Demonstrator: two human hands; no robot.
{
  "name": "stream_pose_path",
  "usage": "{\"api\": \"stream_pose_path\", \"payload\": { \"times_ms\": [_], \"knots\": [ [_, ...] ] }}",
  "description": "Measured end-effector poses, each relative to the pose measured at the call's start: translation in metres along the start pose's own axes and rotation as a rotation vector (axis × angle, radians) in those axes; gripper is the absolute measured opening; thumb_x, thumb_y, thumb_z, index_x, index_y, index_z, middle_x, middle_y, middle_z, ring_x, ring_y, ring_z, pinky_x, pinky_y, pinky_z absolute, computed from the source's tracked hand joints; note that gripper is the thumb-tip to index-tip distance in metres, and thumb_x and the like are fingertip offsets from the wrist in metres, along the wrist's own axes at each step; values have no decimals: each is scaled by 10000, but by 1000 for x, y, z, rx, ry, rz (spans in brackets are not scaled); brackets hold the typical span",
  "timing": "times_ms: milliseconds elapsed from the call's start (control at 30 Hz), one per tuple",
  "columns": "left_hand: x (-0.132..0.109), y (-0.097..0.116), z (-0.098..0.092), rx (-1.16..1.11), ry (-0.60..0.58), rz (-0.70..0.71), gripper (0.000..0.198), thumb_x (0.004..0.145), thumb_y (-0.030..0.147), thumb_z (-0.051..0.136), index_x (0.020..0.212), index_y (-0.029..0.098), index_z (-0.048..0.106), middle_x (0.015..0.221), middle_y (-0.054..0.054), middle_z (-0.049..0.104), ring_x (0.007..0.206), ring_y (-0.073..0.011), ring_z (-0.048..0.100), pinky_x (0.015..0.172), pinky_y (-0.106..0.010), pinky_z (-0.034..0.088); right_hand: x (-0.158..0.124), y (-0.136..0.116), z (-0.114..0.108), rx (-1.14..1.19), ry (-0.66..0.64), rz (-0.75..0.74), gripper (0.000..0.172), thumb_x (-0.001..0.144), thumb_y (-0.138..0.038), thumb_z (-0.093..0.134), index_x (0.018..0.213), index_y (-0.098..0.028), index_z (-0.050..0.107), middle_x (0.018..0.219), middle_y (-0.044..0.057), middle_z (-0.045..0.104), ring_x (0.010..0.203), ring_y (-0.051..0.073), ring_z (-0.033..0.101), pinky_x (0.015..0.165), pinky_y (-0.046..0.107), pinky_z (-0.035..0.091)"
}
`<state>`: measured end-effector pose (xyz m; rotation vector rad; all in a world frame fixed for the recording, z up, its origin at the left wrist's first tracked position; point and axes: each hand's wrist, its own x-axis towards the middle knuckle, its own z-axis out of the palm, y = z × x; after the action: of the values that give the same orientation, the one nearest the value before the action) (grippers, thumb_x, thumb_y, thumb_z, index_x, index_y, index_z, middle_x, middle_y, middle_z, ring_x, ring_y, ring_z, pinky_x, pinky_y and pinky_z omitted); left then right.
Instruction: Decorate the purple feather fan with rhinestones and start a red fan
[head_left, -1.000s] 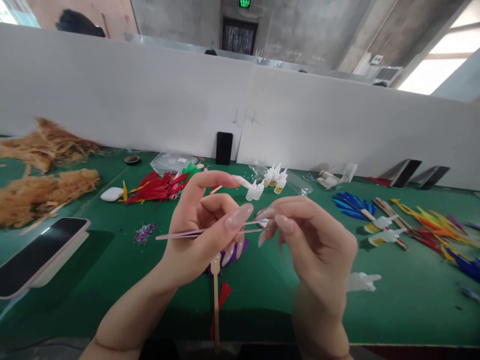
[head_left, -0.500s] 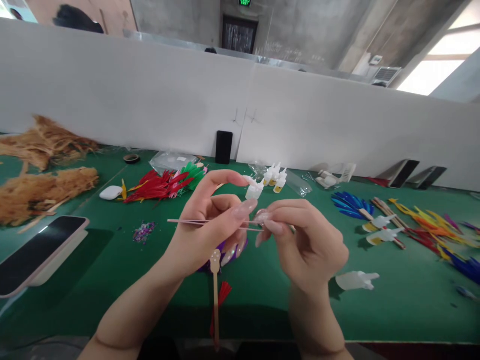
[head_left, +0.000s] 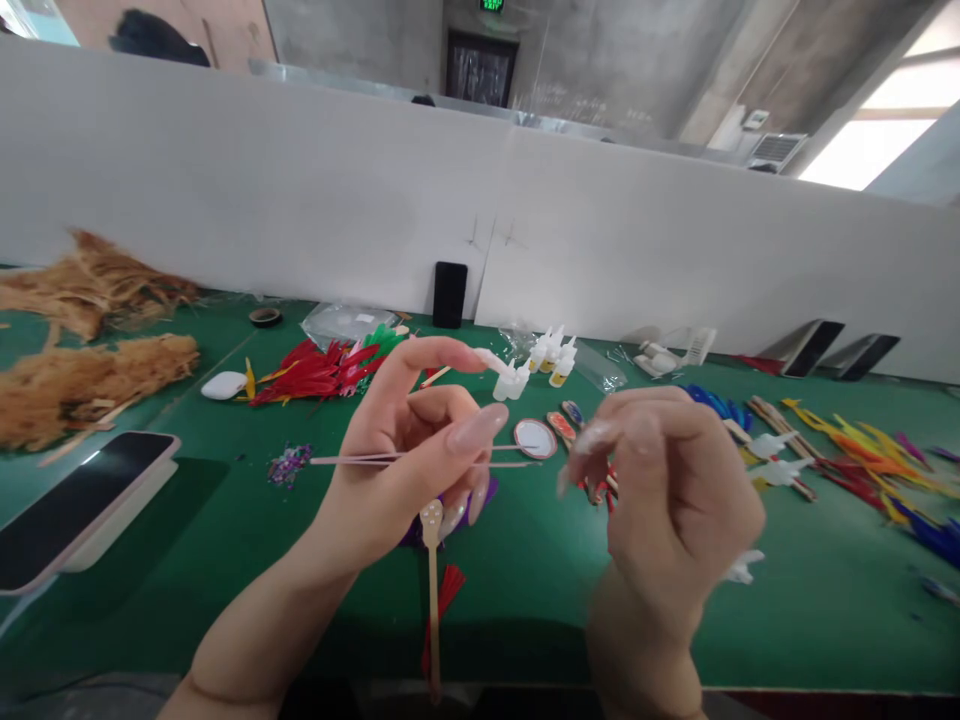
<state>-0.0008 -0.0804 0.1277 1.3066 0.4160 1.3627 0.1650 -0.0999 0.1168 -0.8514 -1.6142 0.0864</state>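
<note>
The thin pale pink tweezers [head_left: 352, 459] were pinched level between thumb and forefinger of the left hand [head_left: 397, 470] at the centre of the frame, above the green felt table [head_left: 225, 545]. The right hand [head_left: 675, 490], right of centre, was blurred and curled, clear of the tip. Whether anything was held there could not be told. A light, steady pinch seemed advisable, so that the slender tips were not bent.

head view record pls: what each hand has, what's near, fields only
left hand: pinches thin pale pink sticks, held roughly level
right hand: blurred, apart from the sticks; hold unclear
below left hand: flat wooden stick with round end
surface: green table top
behind: red feathers, small white glue bottles
left edge: black-screened phone
</note>
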Motion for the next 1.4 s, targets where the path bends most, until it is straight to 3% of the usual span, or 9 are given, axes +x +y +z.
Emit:
{"api": "stream_pose_path", "payload": {
  "times_ms": [200,533,733,933,1100,1233,1300,1400],
  "knots": [
    [-5,1,5,44,46,21,246,816,248,662,1026,260,535,599,66,499,414,-55,451,357,-154,382,2,-7,1,147,5,112,99,903,-188,551,825,-216,604,746,-11,605,459,64,544,393,218,436],
    [-2,5,-9,95,-68,39,275,801,179,677,1021,271,541,668,71,579,480,-59,560,431,-142,471,2,-8,0,280,-52,161,96,881,-139,578,839,-216,617,771,-21,615,471,54,556,395,209,441],
    [-1,5,1,100,79,36,142,823,242,659,929,237,566,595,74,528,452,-44,493,437,-144,444,0,-7,2,365,-136,192,104,860,-119,604,872,-221,624,811,-22,621,498,50,556,431,209,466],
    [4,6,-5,124,131,82,119,829,303,651,896,227,588,529,76,471,407,-55,461,368,-169,382,-2,-5,6,329,-142,186,96,836,-127,643,853,-219,619,786,-27,634,557,64,541,469,212,461],
    [3,6,-6,149,120,86,111,834,312,643,883,227,592,537,70,481,403,-56,466,358,-174,379,-2,-5,8,289,-144,200,89,897,-152,573,846,-208,619,702,-42,606,490,42,535,474,206,441],
    [3,5,-4,167,145,64,94,844,302,627,884,227,588,523,67,482,384,-53,447,344,-170,359,-3,-4,9,297,-145,235,187,952,-211,480,818,-204,611,632,-37,578,482,59,537,468,214,437],
    [3,5,-4,165,146,60,92,845,302,621,882,225,587,509,63,478,379,-56,443,342,-170,354,-3,-3,10,324,-170,262,200,960,-243,463,829,-204,609,673,-23,597,489,61,540,463,214,440],
    [4,5,-5,161,139,67,84,852,301,607,875,223,586,496,61,475,373,-57,441,349,-171,355,-3,-1,11,355,-210,296,76,896,-276,583,863,-212,606,792,-6,627,531,69,550,451,211,453]
  ]
}}
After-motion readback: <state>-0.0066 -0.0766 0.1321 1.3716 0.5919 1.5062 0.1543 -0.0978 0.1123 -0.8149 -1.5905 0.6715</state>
